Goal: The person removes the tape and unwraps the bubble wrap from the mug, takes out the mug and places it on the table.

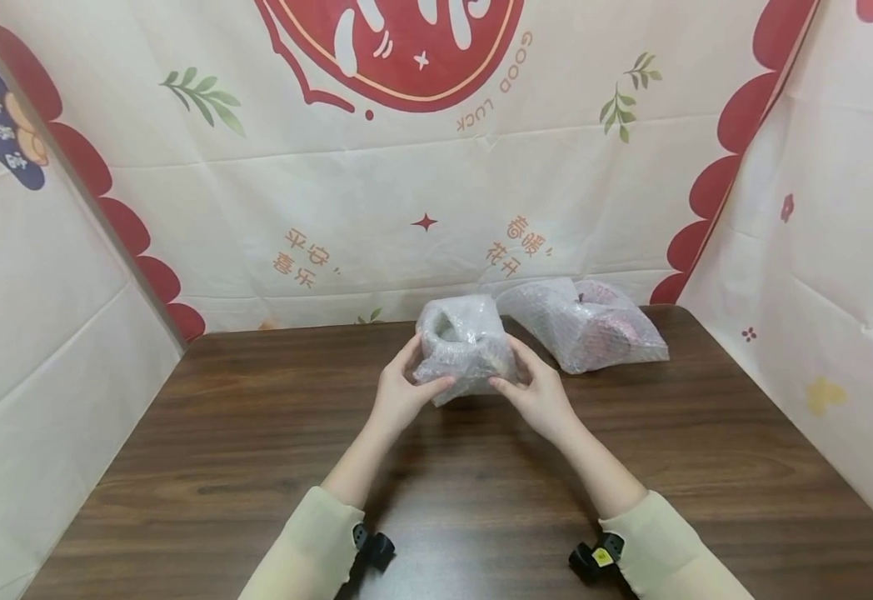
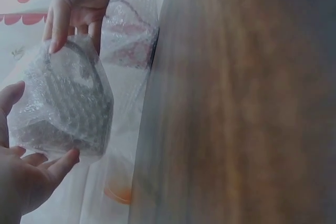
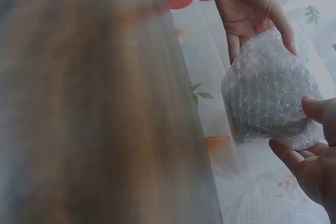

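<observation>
A bubble-wrapped bundle (image 1: 466,337) is held up between both hands over the far middle of the table. Through the clear wrap a grey-green rounded form shows, with a ring-like opening towards the upper left; its exact kind is hidden. My left hand (image 1: 402,387) grips the bundle's left side, thumb on the near face. On the opposite side my right hand (image 1: 537,392) grips it in the same way. In the left wrist view the bundle (image 2: 68,103) hangs clear of the tabletop. The right wrist view shows the wrap (image 3: 270,90) folded and crinkled around it.
Another bubble-wrapped package (image 1: 594,325), with pink and reddish contents, lies at the table's back right, close behind my right hand. The dark wooden table (image 1: 256,433) ends at a printed cloth backdrop (image 1: 406,183), with cloth walls on both sides.
</observation>
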`<state>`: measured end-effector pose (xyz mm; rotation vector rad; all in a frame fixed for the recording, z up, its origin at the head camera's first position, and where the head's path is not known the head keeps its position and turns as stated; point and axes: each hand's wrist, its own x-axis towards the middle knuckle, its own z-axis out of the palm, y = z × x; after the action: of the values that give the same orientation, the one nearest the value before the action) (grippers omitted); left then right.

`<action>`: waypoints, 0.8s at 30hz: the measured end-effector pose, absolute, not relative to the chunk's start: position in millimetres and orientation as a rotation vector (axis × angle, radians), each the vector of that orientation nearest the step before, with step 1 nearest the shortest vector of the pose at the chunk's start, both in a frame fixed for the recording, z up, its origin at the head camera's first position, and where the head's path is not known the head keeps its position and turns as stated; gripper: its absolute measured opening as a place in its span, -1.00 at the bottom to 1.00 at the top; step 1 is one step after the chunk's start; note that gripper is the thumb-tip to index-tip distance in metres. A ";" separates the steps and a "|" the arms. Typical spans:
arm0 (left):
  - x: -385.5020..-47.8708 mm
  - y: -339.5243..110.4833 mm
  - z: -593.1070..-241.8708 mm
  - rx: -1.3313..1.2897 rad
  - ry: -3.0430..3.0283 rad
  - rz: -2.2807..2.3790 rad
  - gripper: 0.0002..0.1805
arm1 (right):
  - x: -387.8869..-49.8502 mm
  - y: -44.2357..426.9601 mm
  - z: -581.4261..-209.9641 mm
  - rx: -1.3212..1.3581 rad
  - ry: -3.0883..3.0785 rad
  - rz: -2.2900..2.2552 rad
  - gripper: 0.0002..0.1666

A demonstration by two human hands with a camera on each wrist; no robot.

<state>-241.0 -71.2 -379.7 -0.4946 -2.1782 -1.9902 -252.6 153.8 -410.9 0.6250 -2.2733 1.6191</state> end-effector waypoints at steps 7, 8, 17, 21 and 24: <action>-241.6 -76.7 -398.3 -0.421 -2.190 -2.001 -0.11 | -244.1 154.7 -412.3 0.654 -2.316 1.623 -0.21; -240.2 -77.5 -397.9 -0.417 -2.200 -2.004 -0.10 | -242.8 154.8 -411.5 0.651 -2.324 1.633 -0.21; -212.7 -83.8 -375.6 -0.407 -2.305 -1.961 -0.12 | -226.5 151.2 -398.9 0.626 -2.357 1.719 -0.22; -209.7 -86.3 -376.7 -0.389 -2.333 -1.980 -0.14 | -212.9 147.5 -384.7 0.636 -2.390 1.693 -0.25; -214.9 -88.3 -388.6 -0.399 -2.323 -2.005 -0.15 | -207.2 145.9 -379.2 0.643 -2.411 1.672 -0.26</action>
<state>-214.9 -88.3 -388.6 -0.3985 -2.3233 -2.0055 -207.2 145.9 -379.2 0.6430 -2.4105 1.6723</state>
